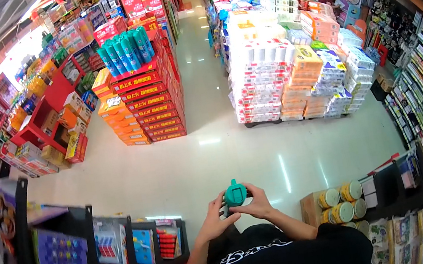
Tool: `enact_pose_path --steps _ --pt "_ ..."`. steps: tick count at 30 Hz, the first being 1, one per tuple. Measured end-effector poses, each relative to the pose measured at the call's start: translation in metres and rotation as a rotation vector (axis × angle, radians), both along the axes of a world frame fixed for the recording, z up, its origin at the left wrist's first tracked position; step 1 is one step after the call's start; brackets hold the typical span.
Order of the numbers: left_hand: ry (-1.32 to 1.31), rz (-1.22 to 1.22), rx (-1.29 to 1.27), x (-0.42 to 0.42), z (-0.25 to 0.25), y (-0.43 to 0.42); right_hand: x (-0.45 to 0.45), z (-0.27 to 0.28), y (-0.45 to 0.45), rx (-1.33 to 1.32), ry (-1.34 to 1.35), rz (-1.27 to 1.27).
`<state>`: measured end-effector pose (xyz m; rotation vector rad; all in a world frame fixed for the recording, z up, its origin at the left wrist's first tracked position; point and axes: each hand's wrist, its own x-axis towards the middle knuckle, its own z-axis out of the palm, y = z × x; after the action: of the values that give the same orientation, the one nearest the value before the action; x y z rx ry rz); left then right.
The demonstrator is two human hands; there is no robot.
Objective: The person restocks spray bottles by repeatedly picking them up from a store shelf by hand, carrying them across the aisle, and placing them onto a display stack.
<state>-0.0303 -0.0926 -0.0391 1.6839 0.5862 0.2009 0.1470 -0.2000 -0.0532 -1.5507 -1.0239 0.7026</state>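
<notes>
A green object with a round top and a small tab at its far edge (236,194) is held in front of the black shirt, seen from above. My left hand (218,218) wraps its left side, thumb pointing toward the object. Around its right side curls my right hand (257,202), with the thumb near the object's lower edge. Both hands touch it at about the same height. The object's lower part is hidden beneath its top and the fingers.
Stacked red boxes (156,105) topped with teal spray cans (125,52) stand ahead left. Packaged paper goods (259,82) are piled ahead right. Dark shelves (155,247) line the near left; yellow-lidded tins (342,212) stand near right. Pale tiled floor (216,159) lies between.
</notes>
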Motion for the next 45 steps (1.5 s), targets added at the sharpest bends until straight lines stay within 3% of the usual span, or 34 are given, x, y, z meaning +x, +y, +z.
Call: enact_pose_path --steps 7,12,17,21,25,28,31,33,39,45 --pt "0.043 -0.125 0.158 0.103 0.031 0.147 0.076 0.014 0.138 0.046 0.14 -0.187" --pt "-0.011 -0.022 0.226 0.172 0.01 0.239 0.146 0.001 0.25 0.023 0.193 -0.149" --pt "0.04 0.104 0.219 0.237 0.028 0.336 0.219 -0.008 0.371 0.125 0.293 -0.051" --pt "-0.064 0.239 0.252 0.276 0.031 0.413 0.266 0.012 0.466 0.216 0.236 0.053" --pt "-0.121 0.421 0.018 0.306 0.03 0.471 0.291 0.034 0.55 0.265 0.277 0.113" --pt "-0.381 0.493 -0.039 0.329 0.013 0.517 0.307 0.046 0.609 0.359 0.246 0.189" --pt "-0.452 0.547 -0.101 0.346 0.003 0.568 0.323 0.06 0.664 0.347 0.199 0.28" --pt "-0.501 0.554 -0.022 0.356 0.003 0.605 0.333 0.058 0.703 0.322 0.251 0.337" --pt "-0.544 0.583 0.101 0.383 0.026 0.714 0.359 0.068 0.821 0.494 0.022 0.329" --pt "-0.592 0.676 0.138 0.402 0.012 0.812 0.374 0.067 0.924 0.357 -0.017 0.321"
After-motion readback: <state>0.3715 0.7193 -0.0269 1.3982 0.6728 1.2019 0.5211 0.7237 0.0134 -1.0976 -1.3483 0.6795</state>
